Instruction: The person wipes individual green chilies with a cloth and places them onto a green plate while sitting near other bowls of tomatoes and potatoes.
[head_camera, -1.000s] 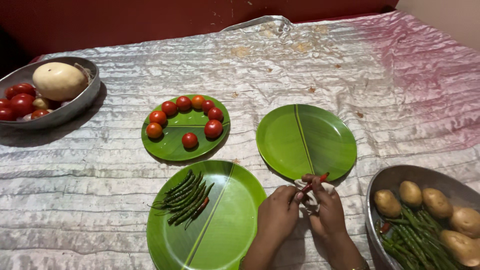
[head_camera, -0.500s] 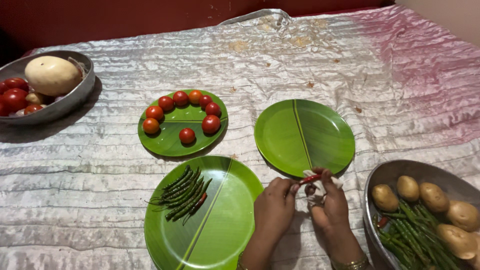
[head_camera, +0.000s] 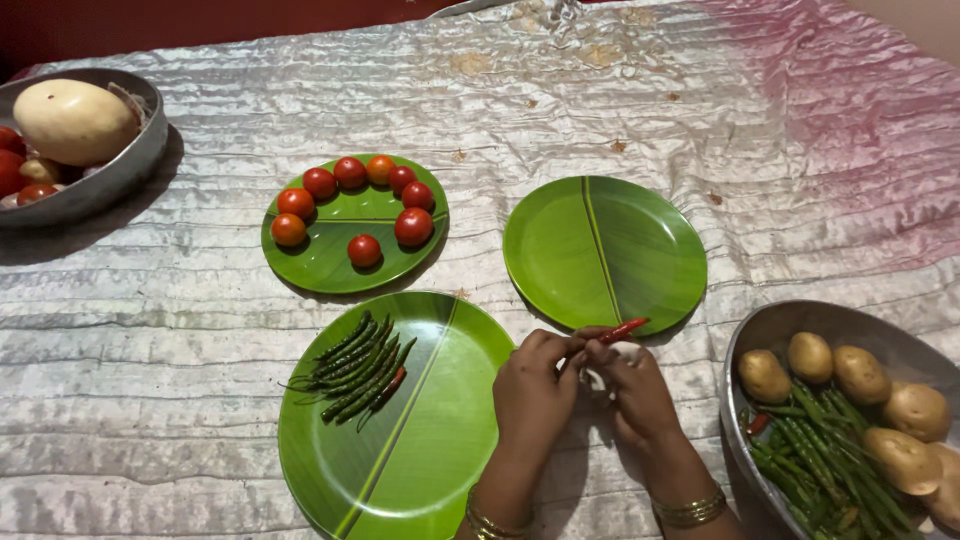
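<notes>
Red chilli (head_camera: 622, 329) pinched between left hand (head_camera: 533, 383) and right hand (head_camera: 634, 386), fingertips meeting.
Just beyond: bare green plate (head_camera: 640, 250). Left of left hand: plate of green chillies (head_camera: 362, 368) (one red). Right: metal bowl (head_camera: 790, 325) with potatoes.

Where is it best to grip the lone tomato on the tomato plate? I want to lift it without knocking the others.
Grip the lone tomato across its round sides, coming from above and the near side. It sits apart from the arc of tomatoes along the far rim of the plate, with bare plate all around it, so fingers would likely fit on both sides.
</notes>
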